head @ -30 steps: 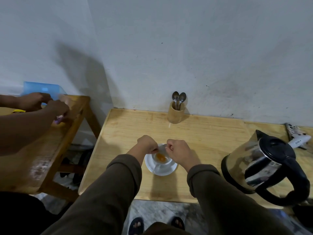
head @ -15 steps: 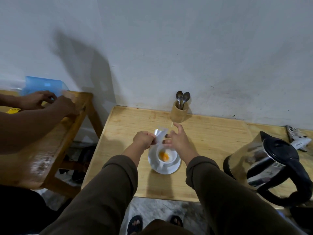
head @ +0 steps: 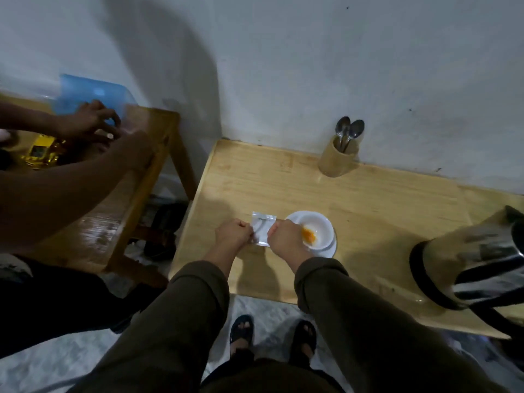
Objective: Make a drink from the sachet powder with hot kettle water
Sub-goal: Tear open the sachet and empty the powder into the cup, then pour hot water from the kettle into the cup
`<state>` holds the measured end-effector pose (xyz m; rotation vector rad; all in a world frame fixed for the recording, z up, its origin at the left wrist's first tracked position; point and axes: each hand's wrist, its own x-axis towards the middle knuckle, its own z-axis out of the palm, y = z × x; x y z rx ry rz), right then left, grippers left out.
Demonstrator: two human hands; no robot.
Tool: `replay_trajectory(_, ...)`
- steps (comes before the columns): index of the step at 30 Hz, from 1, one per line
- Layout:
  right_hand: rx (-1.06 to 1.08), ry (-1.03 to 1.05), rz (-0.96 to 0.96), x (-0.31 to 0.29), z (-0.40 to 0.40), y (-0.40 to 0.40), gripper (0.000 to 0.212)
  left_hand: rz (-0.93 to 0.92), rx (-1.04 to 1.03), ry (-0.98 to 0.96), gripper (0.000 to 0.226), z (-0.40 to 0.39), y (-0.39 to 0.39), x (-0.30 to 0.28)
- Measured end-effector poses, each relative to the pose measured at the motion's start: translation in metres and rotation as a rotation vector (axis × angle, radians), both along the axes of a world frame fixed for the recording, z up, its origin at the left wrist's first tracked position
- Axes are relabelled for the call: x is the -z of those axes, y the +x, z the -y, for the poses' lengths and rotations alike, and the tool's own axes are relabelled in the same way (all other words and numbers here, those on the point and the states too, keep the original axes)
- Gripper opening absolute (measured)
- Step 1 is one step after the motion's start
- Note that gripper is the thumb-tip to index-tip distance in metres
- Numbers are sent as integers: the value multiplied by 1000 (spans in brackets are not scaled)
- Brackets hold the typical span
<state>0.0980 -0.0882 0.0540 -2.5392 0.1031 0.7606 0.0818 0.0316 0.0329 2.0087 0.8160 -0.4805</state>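
A silver sachet (head: 263, 227) is stretched flat between my two hands, just left of the cup. My left hand (head: 233, 236) pinches its left edge and my right hand (head: 285, 239) pinches its right edge. The white cup (head: 314, 226) stands on a white saucer (head: 331, 249) near the table's front and holds a small heap of orange powder (head: 309, 236). A steel kettle (head: 465, 259) with a black base ring and handle stands at the right, blurred.
A bamboo holder (head: 337, 160) with spoons (head: 349, 131) stands by the wall on the wooden table (head: 255, 180). To the left another person's hands (head: 93, 124) work over a second wooden table (head: 119, 211) with a blue container (head: 90, 92). My feet show below the table edge.
The sachet has come away from above the cup and moved left; both hands now hold it flat beside the cup. The camera has tilted down and left.
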Motion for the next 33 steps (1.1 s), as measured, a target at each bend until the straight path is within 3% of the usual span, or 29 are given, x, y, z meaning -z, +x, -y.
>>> replay_trajectory(7,-178,-204,-7,18,-10,-14,26,-16,55,188,37,0,-10,21)
replay_trajectory(13,-23,-15,-3,4,-6,-13,22,27,-64,172,35,14,-11,18)
replay_trajectory(18,12,166,240,-25,16,-16,23,35,-134,153,35,34,-19,11)
replay_trajectory(22,26,311,312,-43,56,-28,23,40,-240,119,35,65,-39,6)
replay_trajectory(29,76,243,616,-52,147,-53,22,49,-457,-53,43,140,-72,9)
replay_trajectory(33,149,159,769,-58,207,-70,24,150,-559,-217,51,182,-74,7)
